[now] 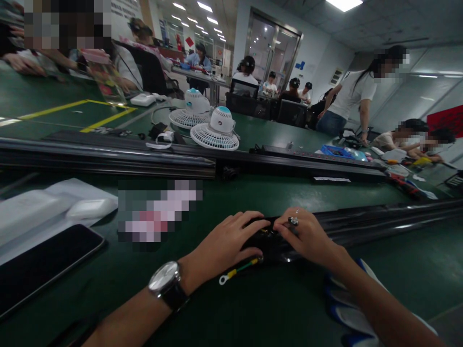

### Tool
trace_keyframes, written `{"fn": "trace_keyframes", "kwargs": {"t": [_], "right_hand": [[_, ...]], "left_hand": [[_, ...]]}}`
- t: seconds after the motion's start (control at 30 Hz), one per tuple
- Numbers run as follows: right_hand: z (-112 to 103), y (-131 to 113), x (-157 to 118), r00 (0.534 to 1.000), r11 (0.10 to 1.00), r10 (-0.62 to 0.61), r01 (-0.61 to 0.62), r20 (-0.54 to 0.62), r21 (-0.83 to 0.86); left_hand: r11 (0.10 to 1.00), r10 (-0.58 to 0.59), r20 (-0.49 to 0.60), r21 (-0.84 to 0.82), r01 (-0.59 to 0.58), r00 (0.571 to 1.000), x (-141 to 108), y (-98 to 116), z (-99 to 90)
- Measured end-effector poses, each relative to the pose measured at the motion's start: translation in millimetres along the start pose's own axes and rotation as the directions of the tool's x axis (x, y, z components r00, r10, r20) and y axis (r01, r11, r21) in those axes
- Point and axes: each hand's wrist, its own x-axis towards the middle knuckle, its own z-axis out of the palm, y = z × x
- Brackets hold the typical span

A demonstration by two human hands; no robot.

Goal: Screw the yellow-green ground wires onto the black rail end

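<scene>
A long black bar in glossy plastic wrap (376, 224) lies across the table, its near end between my two hands. My left hand (231, 238) is curled over that end, fingers on top and thumb on the near side. My right hand (306, 236), with a ring on one finger, pinches at the top of the same end; what its fingertips hold is too small and dark to make out. From below my left thumb a short green-and-yellow wire with a ring terminal (237, 273) sticks out toward me.
A phone (47, 265) and white packaging (43, 207) lie at left. Further black bars (108, 159) stretch across behind my hands, with two white fans (217, 129) beyond. Blue-and-white gloves (349, 308) lie under my right forearm. Several people sit or stand at the back.
</scene>
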Motion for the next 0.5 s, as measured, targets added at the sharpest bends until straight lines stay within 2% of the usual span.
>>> {"fn": "trace_keyframes", "kwargs": {"t": [0.1,0.2,0.3,0.4,0.5], "right_hand": [[1.1,-1.3,2.3,0.999,1.0,-0.019,0.02,0.042,-0.022],[0.9,2.2,3.6,0.999,0.995,0.042,-0.042,-0.002,-0.092],[-0.5,4.1,4.4,0.997,0.995,0.056,-0.06,-0.045,-0.086],[-0.8,0.9,5.6,0.998,0.997,0.039,-0.041,-0.04,-0.061],[0.4,-1.8,6.5,0.999,0.998,0.035,-0.036,-0.03,-0.055]], "left_hand": [[1.0,-0.013,0.01,-0.023,0.013,1.0,2.6,0.9,-1.6],[0.997,-0.048,0.035,-0.055,0.05,0.998,6.9,3.3,-6.8],[0.991,-0.094,0.081,-0.092,0.101,0.992,12.4,6.4,-12.5],[0.99,-0.121,0.13,-0.061,0.13,0.984,17.5,6.3,-13.1],[0.994,-0.105,0.155,-0.006,0.107,0.982,19.5,0.8,-9.7]]}}
